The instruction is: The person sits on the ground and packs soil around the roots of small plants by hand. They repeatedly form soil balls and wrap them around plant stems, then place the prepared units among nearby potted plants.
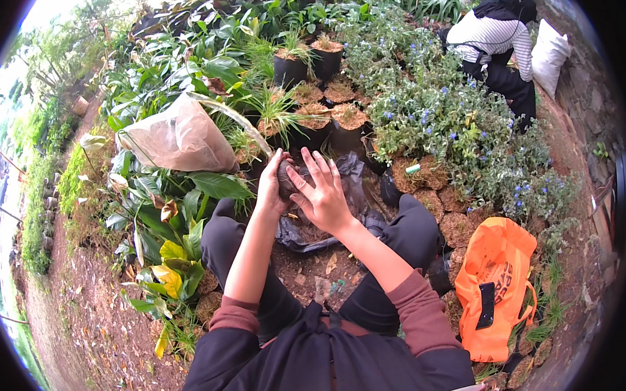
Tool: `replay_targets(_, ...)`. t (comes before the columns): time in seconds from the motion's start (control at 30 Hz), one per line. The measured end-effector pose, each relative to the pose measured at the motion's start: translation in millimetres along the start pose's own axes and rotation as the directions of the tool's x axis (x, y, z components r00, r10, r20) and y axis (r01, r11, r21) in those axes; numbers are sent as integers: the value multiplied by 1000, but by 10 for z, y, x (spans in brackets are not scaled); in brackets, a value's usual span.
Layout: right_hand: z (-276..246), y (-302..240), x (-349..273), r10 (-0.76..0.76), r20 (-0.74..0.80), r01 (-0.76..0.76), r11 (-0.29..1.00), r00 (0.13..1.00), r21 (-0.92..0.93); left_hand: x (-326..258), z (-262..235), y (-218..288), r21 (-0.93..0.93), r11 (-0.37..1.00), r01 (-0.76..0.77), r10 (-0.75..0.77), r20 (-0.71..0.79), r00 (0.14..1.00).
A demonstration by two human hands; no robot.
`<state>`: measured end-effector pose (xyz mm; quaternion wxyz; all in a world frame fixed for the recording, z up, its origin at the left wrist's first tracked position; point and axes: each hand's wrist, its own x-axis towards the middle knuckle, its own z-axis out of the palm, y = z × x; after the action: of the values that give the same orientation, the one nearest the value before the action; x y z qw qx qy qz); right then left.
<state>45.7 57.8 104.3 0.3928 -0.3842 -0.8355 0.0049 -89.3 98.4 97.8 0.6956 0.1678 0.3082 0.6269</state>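
My left hand (pixel 272 185) is curled around a dark, soil-coloured lump (pixel 286 181), which looks like a root ball. From the top of that hand a pale, thick stalk (pixel 238 117) bends up and left toward a whitish mesh bag (pixel 184 139) lying over the leaves. My right hand (pixel 324 199) is open, fingers stretched and spread, its thumb side against the lump. Below both hands, between my knees, crumpled black plastic (pixel 304 245) lies on the soil. Whether the stalk joins the lump is hidden by my fingers.
Black pots with dry grassy tops (pixel 348 128) stand ahead. Broad-leaved plants (pixel 220 185) crowd the left, blue-flowered bushes (pixel 433 117) the right. An orange bag (pixel 492 298) with a dark phone (pixel 486 305) lies at my right. A person (pixel 494 47) bends by a white sack (pixel 550 55).
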Motion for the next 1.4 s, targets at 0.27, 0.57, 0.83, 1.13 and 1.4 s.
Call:
replay_targets(0.27,-48,-36,-57,-75,103,90,985,992,-150,-7,15,56,-60,993,101,-99,27,995)
replay_targets(0.57,-38,-46,-101,-120,130,142,974,984,-179,85,-40,14,-276,904,327,-293,158,943)
replay_targets(0.83,-126,81,-115,-75,-12,74,997,997,-18,69,-59,36,-430,793,431,-331,289,898)
replay_targets(1.13,-78,-5,-70,-56,160,76,990,985,-121,62,-70,-23,-529,765,368,-284,235,929)
replay_targets(1.4,-20,-35,-44,-74,1,74,992,997,107,76,-133,-29,-277,931,237,-188,194,963)
